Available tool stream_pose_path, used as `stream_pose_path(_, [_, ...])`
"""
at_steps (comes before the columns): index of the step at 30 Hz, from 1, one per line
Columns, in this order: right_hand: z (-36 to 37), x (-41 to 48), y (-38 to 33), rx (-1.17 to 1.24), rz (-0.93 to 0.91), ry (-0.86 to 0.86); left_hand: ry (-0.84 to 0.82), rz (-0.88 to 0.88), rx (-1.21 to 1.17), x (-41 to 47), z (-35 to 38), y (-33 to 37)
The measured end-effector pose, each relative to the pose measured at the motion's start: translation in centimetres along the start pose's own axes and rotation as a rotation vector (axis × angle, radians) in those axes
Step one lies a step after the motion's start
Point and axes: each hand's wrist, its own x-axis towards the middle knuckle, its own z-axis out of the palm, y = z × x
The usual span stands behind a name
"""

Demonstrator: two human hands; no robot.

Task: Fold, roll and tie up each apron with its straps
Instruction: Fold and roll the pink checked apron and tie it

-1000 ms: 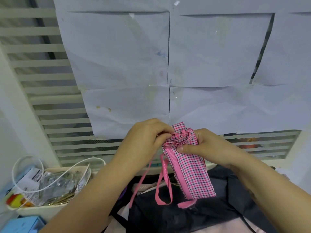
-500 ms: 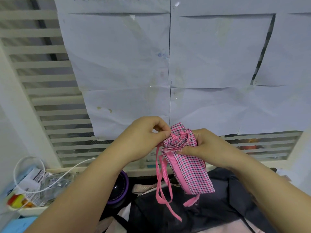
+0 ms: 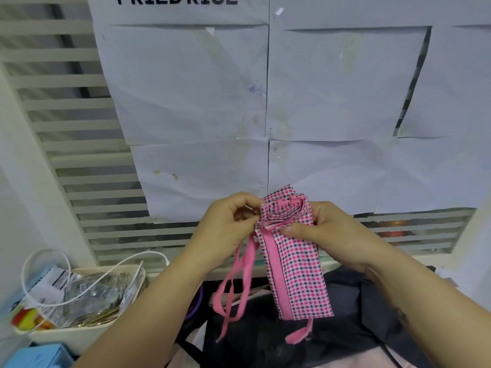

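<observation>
Centre frame, held above dark cloth (image 3: 353, 309): rolled pink checked apron (image 3: 297, 269), top end gripped by right hand (image 3: 329, 232). Pink straps (image 3: 240, 277) pinched at that end by left hand (image 3: 225, 229), now dangling longer than a second ago. Rolled already; tying seemingly just starting.

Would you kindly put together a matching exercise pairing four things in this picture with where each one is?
1. rolled checked apron
2. loose pink straps
3. white cable
4. blue box

a. bottom left corner
b. draped over the cream tray
c. gripped by the right hand
d. hanging below the left hand

Pairs: 1-c, 2-d, 3-b, 4-a.
</observation>
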Motion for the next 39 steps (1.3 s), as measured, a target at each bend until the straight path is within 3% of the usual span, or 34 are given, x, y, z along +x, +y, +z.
stream_pose_path(6, [-0.2,0.0,0.3,0.100,0.002,0.057,-0.079,-0.015,-0.021,-0.9,-0.2,-0.1])
stream_pose_path(9, [-0.2,0.1,0.4,0.162,0.003,0.074,-0.040,-0.046,-0.083,-1.1,-0.1,0.1])
stream_pose_path(15, [-0.1,-0.1,0.2,0.136,0.007,0.074,-0.050,-0.055,0.014,-1.4,0.2,0.2])
stream_pose_path(24, [-0.2,-0.2,0.7,0.138,-0.008,0.076,-0.194,-0.374,-0.400,-1.5,0.0,1.3])
stream_pose_path(30, [-0.4,-0.1,1.1,0.253,0.025,-0.002,-0.309,-0.293,-0.162,-1.2,-1.1,0.9])
stream_pose_path(39, [-0.7,0.4,1.0,0.403,0.011,-0.095,-0.245,-0.364,-0.501,-1.0,-0.4,0.4])
